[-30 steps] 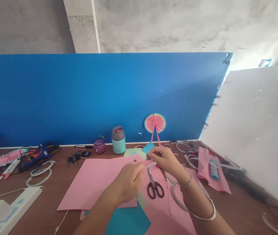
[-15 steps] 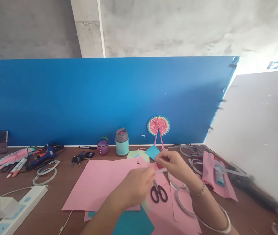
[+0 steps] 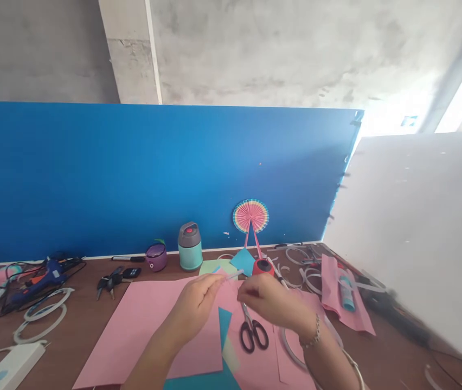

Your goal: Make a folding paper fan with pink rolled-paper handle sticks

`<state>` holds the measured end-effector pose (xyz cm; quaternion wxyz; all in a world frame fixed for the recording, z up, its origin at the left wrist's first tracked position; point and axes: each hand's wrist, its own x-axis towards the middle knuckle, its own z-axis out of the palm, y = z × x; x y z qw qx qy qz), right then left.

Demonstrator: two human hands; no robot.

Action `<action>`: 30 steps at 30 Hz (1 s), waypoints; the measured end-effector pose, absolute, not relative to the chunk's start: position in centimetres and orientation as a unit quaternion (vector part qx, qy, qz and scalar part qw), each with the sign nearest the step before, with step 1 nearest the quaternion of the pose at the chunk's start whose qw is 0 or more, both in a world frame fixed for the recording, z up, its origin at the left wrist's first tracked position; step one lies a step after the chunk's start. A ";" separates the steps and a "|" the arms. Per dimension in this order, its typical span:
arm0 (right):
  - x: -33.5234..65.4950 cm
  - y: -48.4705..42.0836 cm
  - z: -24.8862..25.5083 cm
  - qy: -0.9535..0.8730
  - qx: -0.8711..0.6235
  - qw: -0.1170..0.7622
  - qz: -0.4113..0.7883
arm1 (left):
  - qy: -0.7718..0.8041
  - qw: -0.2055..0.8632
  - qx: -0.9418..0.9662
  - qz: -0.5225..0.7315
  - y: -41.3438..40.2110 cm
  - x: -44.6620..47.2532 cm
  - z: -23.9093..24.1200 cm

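Note:
My left hand (image 3: pixel 200 300) is closed over the pink paper, pinching a thin whitish strip (image 3: pixel 235 274) that sticks out to the right. My right hand (image 3: pixel 265 300) faces it with fingers pressed together, close to the strip's free end; whatever lies in them is hidden. Below the right hand, black-handled scissors (image 3: pixel 254 335) lie on pink paper. Behind the hands are a small blue paper square (image 3: pixel 243 261) and a red round object with a dark centre (image 3: pixel 262 267). A large pink sheet (image 3: pixel 149 325) spreads under my left forearm.
A folded pink paper fan (image 3: pixel 251 216) leans against the blue partition (image 3: pixel 133 173). Along the back stand a turquoise flask (image 3: pixel 190 249) and a purple pot (image 3: pixel 156 257). Keys (image 3: pixel 111 281), a blue glue gun (image 3: pixel 50 279) and coiled strips (image 3: pixel 44 314) lie left.
The view has swung right. My right hand has left the blue square, which now rests behind it. My left hand has drawn apart from the right, still pinching the strip.

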<state>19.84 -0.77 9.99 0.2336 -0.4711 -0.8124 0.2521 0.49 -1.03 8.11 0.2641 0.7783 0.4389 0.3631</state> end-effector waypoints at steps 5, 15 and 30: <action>19.3 -1.7 10.5 -0.816 -0.466 0.258 0.224 | 0.422 0.213 0.832 0.290 -0.5 0.7 7.2; 19.4 -1.8 10.5 -0.828 -0.451 0.230 0.242 | 0.457 0.263 0.723 0.447 0.2 0.7 6.6; 19.3 -1.5 10.4 -0.809 -0.487 0.289 0.158 | 0.389 0.307 0.797 0.344 -0.4 1.1 6.6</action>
